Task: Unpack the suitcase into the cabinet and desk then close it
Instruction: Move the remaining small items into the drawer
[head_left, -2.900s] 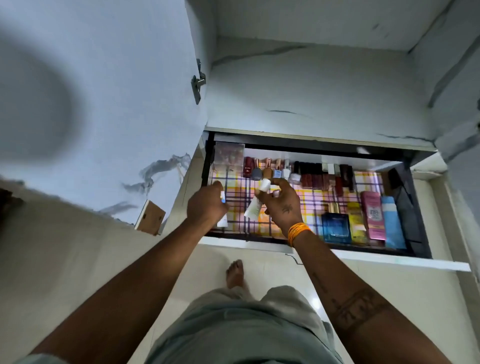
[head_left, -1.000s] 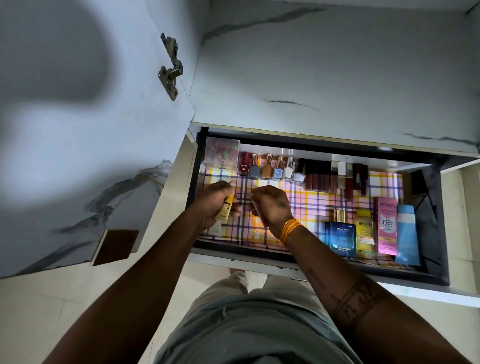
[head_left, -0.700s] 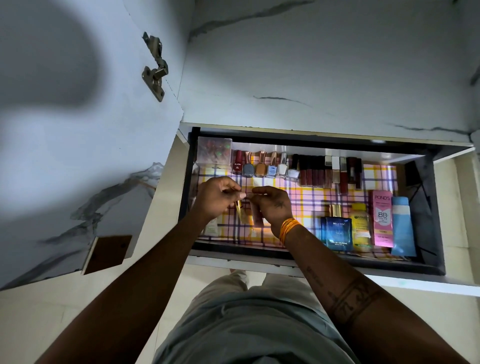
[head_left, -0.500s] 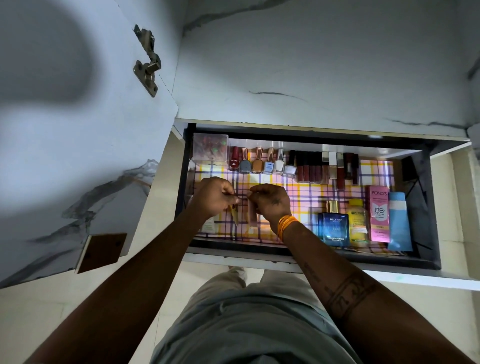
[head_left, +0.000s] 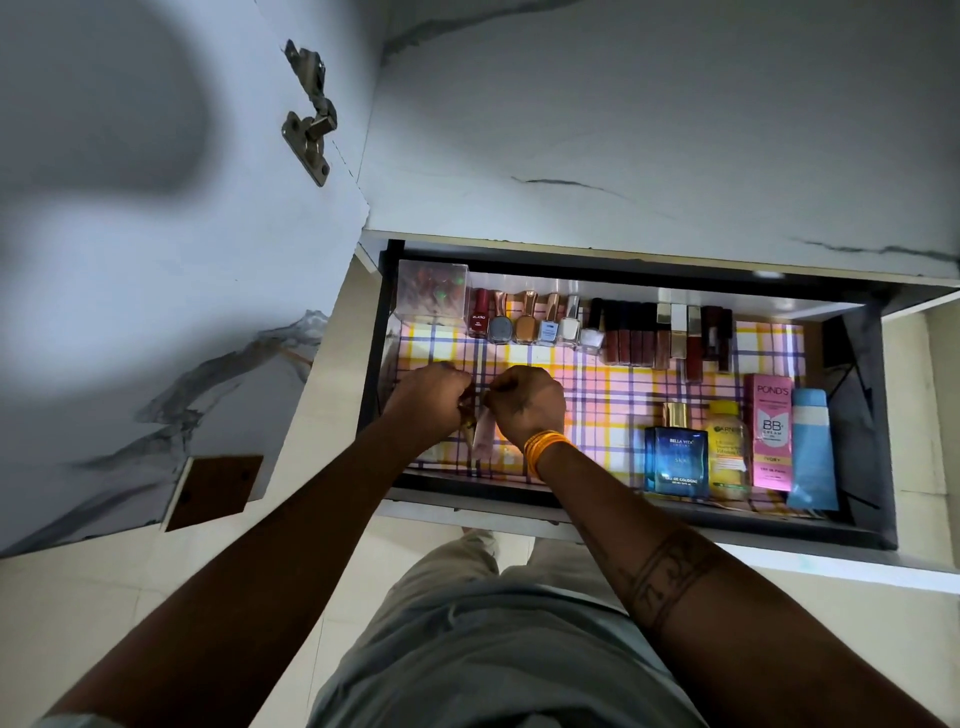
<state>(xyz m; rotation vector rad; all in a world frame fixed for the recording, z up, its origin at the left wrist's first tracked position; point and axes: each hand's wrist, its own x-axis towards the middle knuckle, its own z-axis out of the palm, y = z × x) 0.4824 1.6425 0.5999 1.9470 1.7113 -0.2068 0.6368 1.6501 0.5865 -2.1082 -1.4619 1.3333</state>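
Down at the fingers, both hands are curled over the left front part of the pulled-out drawer (head_left: 519, 512). The left hand (head_left: 428, 397) pinches a slim yellowish tube (head_left: 467, 428) near its top, and the right hand (head_left: 524, 402) grips a pale pink tube (head_left: 483, 441) the same way; both tubes hang tip-down between the knuckles, just above or touching the checked liner (head_left: 597, 395). I cannot tell which. An orange bangle (head_left: 545, 449) sits on the right wrist.

These tubes look light, narrow and smooth, so I would judge them easy to tip and apt to slide between the fingers. Holding near the cap, as both hands do, suits lowering them, though a hold lower on the body would steady them better if they are meant to stand.

Further out, along the back wall, a clear box (head_left: 431, 296) stands in the left corner, then a row of nail polish bottles (head_left: 524, 325), then dark lipstick tubes (head_left: 665, 335). At the front right stand a blue cologne box (head_left: 675, 460), a yellow bottle (head_left: 727, 449), a pink cream carton (head_left: 772, 431) and a blue tube (head_left: 810, 447), close together. An open cabinet door (head_left: 156, 312) with its hinge (head_left: 309, 119) hangs at the left. The suitcase is not in view.
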